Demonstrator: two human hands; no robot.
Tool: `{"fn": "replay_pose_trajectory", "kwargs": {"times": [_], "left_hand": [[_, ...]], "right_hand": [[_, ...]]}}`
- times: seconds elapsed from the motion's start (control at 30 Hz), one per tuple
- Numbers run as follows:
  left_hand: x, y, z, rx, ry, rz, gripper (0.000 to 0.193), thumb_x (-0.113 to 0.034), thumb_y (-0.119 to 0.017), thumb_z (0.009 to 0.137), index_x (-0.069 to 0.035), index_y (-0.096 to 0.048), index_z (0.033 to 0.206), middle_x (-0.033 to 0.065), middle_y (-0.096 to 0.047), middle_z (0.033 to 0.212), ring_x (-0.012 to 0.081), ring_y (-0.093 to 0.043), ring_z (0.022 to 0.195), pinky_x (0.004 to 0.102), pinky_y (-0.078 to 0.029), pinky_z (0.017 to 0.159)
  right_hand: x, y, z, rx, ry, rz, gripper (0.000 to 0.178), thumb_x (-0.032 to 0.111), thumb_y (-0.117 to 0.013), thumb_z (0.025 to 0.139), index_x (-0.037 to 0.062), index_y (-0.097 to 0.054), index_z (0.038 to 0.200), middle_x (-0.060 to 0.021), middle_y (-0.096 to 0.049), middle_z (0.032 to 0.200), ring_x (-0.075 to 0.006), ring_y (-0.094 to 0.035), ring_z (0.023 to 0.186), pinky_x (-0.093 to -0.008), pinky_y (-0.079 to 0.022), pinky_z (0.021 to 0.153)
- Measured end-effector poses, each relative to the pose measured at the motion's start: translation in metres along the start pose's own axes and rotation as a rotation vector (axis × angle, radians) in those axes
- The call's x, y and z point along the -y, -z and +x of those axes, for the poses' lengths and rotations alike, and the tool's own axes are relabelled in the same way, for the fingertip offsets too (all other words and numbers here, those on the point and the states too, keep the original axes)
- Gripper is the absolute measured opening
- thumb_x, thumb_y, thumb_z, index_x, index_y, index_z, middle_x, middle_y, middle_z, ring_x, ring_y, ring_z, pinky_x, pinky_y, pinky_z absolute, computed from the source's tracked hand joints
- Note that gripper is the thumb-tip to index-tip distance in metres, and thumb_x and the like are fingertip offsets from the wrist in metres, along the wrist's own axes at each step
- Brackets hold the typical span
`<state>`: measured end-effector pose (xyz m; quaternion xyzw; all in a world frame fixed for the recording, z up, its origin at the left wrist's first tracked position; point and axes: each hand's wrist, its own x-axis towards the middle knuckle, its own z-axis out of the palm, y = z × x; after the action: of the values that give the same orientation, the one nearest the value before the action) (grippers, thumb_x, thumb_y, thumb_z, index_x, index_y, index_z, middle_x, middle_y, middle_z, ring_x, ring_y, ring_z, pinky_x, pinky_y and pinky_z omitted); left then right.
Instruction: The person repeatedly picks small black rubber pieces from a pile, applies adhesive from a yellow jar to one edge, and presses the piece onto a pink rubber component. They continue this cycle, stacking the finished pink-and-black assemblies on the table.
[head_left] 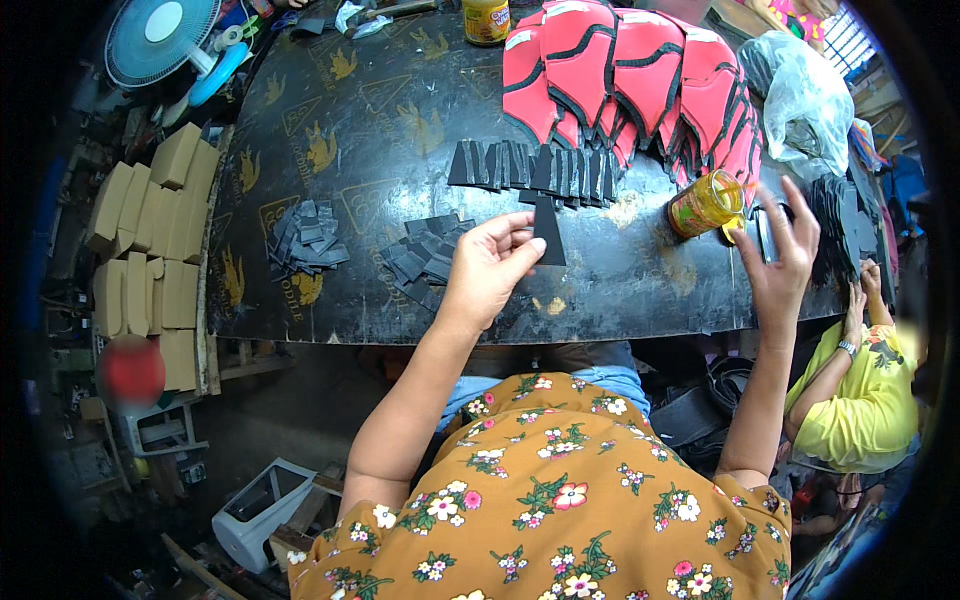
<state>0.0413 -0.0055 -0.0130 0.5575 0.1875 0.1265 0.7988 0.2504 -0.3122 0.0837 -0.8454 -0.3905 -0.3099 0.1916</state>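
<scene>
My left hand (488,265) pinches a flat black tapered piece (547,238) near the front of the dark table (380,190). Just beyond it lies an overlapping row of similar black pieces (590,176), several with a glossy strip along an edge. My right hand (782,255) is raised with its fingers spread and holds nothing that I can see. Close to its left stands an open glass jar (690,212) with amber contents. A small yellow thing beside the jar is partly hidden by my right thumb.
Small dark pieces lie in one pile (303,240) and another (425,256) on the left. Red black-edged panels (580,45) overlap at the back, beside a clear plastic bag (805,100). Black sheets (838,225) are stacked at right, near a person in yellow (865,400).
</scene>
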Motion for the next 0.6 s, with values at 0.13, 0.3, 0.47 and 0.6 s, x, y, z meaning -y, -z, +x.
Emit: {"fn": "replay_pose_trajectory", "kwargs": {"times": [0.13, 0.3, 0.47, 0.6], "left_hand": [[-0.001, -0.01, 0.001, 0.015, 0.047, 0.039, 0.038, -0.005, -0.076, 0.1, 0.002, -0.07, 0.137, 0.0049, -0.079, 0.112, 0.0078, -0.072, 0.094, 0.024, -0.056, 0.077], [-0.008, -0.028, -0.003, 0.1, 0.101, -0.008, 0.038, -0.003, -0.074, 0.102, 0.004, -0.068, 0.138, 0.0072, -0.078, 0.114, 0.0084, -0.073, 0.093, 0.0251, -0.06, 0.08], [-0.014, -0.034, -0.009, 0.101, 0.141, 0.001, 0.039, -0.006, -0.074, 0.102, 0.001, -0.07, 0.14, 0.0046, -0.079, 0.116, 0.0059, -0.071, 0.096, 0.0228, -0.054, 0.078], [-0.016, -0.033, -0.01, 0.135, 0.102, -0.042, 0.038, -0.006, -0.074, 0.102, 0.001, -0.069, 0.14, 0.0044, -0.079, 0.116, 0.006, -0.071, 0.095, 0.0228, -0.054, 0.078]], "right_hand": [[0.021, 0.017, -0.008, 0.204, -0.064, 0.344, 0.029, 0.021, -0.088, 0.086, 0.0064, -0.084, 0.111, -0.0099, -0.071, 0.118, -0.0261, -0.064, 0.117, -0.0391, -0.048, 0.103], [0.084, -0.012, -0.009, 0.499, -0.217, 0.946, 0.032, 0.007, -0.068, 0.098, 0.0055, -0.081, 0.127, -0.0088, -0.066, 0.105, -0.0212, -0.064, 0.101, -0.0329, -0.049, 0.092], [0.111, -0.061, -0.004, 0.382, -0.122, 0.978, 0.042, -0.008, -0.064, 0.096, 0.0091, -0.08, 0.131, -0.0092, -0.065, 0.102, -0.0241, -0.063, 0.098, -0.0355, -0.05, 0.093], [0.108, -0.07, -0.005, 0.353, -0.039, 0.918, 0.046, -0.008, -0.068, 0.09, 0.0123, -0.081, 0.129, -0.0079, -0.064, 0.099, -0.0254, -0.062, 0.095, -0.0363, -0.05, 0.09]]}}
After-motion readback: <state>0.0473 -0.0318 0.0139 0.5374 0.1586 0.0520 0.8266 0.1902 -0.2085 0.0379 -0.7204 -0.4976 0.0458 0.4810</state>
